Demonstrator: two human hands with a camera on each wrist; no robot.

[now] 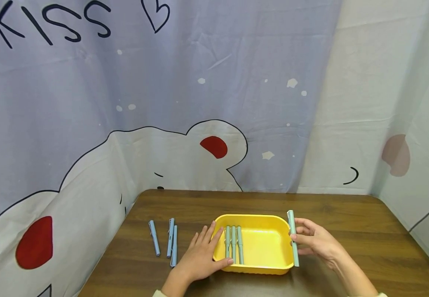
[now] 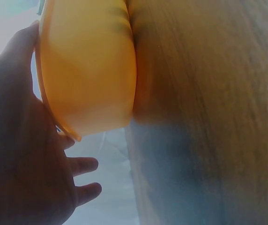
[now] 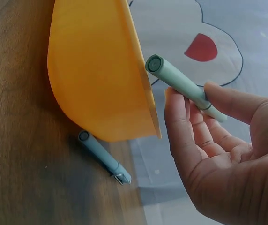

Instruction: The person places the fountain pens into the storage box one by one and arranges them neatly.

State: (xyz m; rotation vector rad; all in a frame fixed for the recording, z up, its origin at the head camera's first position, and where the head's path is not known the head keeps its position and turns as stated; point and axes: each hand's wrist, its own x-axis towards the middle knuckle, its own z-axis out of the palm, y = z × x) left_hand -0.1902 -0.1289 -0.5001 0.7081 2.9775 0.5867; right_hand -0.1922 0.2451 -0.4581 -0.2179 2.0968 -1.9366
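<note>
My right hand point(image 1: 319, 243) pinches a light green pen point(image 1: 293, 237) between thumb and fingers. That pen stands over the right rim of a yellow tray point(image 1: 270, 270). In the right wrist view, the capped pen point(image 3: 178, 82) points its round end toward the tray's edge. My left hand point(image 1: 201, 255) rests on the tray's left side, fingers straight and spread, thumb along the front rim. The left wrist view has this hand point(image 2: 26, 131) against the tray wall point(image 2: 89, 70). Inside the tray, three light green pens point(image 1: 233, 245) lie side by side at the left.
Left of the tray, a blue pen point(image 1: 154, 238) lies on the wooden table point(image 1: 348, 214), near two more blue pens point(image 1: 170, 238) set close together. A bluish pen point(image 3: 103, 157) shows beside the tray in the right wrist view. A printed curtain point(image 1: 266, 103) hangs behind.
</note>
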